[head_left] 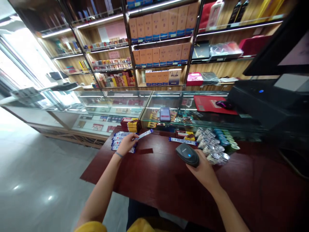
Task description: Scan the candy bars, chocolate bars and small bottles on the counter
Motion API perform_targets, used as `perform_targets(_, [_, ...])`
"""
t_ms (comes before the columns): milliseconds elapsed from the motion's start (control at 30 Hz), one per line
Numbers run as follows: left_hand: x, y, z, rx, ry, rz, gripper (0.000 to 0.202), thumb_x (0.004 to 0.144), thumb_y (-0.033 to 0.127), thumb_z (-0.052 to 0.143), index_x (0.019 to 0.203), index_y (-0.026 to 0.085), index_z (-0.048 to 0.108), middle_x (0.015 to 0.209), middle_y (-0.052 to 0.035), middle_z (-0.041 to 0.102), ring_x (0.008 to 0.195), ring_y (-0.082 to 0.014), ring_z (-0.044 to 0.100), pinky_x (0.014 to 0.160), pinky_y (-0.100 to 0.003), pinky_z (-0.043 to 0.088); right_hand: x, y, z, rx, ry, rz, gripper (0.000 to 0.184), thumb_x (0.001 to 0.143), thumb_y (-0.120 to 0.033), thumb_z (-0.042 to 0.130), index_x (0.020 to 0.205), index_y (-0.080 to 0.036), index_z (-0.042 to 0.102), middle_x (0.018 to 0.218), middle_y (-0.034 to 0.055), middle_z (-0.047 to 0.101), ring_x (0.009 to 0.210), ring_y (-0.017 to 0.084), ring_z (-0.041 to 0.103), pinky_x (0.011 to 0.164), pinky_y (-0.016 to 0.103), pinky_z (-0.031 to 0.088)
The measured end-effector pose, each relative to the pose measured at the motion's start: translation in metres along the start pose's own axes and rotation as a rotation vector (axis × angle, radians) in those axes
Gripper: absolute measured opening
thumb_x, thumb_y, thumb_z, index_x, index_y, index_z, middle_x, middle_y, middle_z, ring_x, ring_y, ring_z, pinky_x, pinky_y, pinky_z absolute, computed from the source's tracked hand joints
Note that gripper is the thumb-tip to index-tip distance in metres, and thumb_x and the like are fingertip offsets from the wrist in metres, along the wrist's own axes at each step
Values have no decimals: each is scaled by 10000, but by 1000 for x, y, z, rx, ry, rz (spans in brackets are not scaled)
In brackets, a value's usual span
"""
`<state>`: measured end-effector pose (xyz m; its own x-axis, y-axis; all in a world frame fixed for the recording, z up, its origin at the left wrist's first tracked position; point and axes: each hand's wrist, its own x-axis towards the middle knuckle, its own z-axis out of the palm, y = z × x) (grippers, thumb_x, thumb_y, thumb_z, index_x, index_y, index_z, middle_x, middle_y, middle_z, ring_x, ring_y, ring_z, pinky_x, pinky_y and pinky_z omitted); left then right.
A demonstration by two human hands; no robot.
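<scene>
My left hand (pixel 126 144) pinches one end of a slim blue-and-white snack stick packet (pixel 145 133), which points up and to the right above the table. Under and beside that hand lies a pile of similar blue-and-white packets (pixel 116 141). In my right hand (pixel 204 167) is a black handheld barcode scanner (pixel 187 154) with a blue light on top, its grip mostly hidden by my fingers. Another blue-and-white packet (pixel 182 141) rests on the table just beyond the scanner, beside a maroon-and-yellow pack (pixel 189 135).
Stacked maroon and yellow packs (pixel 130 124) stand behind the pile. Several cans (pixel 213 148) are grouped at right. A glass display counter (pixel 116 101) bears a small lit-screen device (pixel 165 114), a red mat (pixel 205 108) and a mouse (pixel 223 104). Dark equipment (pixel 256 103) stands at right.
</scene>
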<state>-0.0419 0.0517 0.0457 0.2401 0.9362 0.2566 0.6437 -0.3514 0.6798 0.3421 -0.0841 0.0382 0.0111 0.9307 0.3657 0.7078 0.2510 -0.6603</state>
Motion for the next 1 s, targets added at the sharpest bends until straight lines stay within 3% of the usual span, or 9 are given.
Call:
perform_targets(133, [-21, -36, -50, 154, 25, 69, 153, 791, 188, 580, 929, 212, 642, 989, -45, 714, 967, -215, 657, 899, -360, 506, 2, -5, 11, -8, -5, 8, 314, 827, -312, 577, 1131, -243, 532, 1127, 79, 585, 969, 246, 659, 816, 326, 526])
perform_targets(267, [-38, -62, -74, 197, -40, 123, 160, 808, 163, 538, 924, 211, 637, 990, -45, 702, 968, -194, 652, 904, -333, 503, 5, -6, 20, -25, -16, -7, 331, 821, -329, 579, 1139, -248, 536, 1136, 83, 599, 932, 252, 675, 787, 331, 527])
perform_targets(533, [-53, -93, -75, 208, -139, 185, 179, 831, 120, 509, 915, 203, 643, 1087, -76, 681, 1071, -200, 633, 961, -353, 498, 7, -20, 34, -15, -29, -7, 263, 835, -329, 564, 1086, -252, 555, 1123, 82, 615, 919, 254, 681, 771, 331, 523])
perform_targets(833, [-58, -92, -77, 265, -156, 186, 242, 839, 107, 529, 997, 203, 685, 1174, -106, 675, 1148, -226, 624, 1024, -412, 496, 11, -30, 45, -29, -45, -17, 300, 820, -354, 575, 1104, -264, 542, 1119, 74, 615, 911, 258, 686, 693, 310, 513])
perform_targets(1000, [-59, -82, -72, 281, -103, 180, 174, 889, 255, 602, 1028, 211, 696, 1233, -108, 665, 1185, -245, 610, 1063, -433, 472, 10, -33, 41, -9, -39, -22, 281, 832, -343, 564, 1101, -267, 538, 1124, 72, 602, 928, 256, 680, 700, 309, 516])
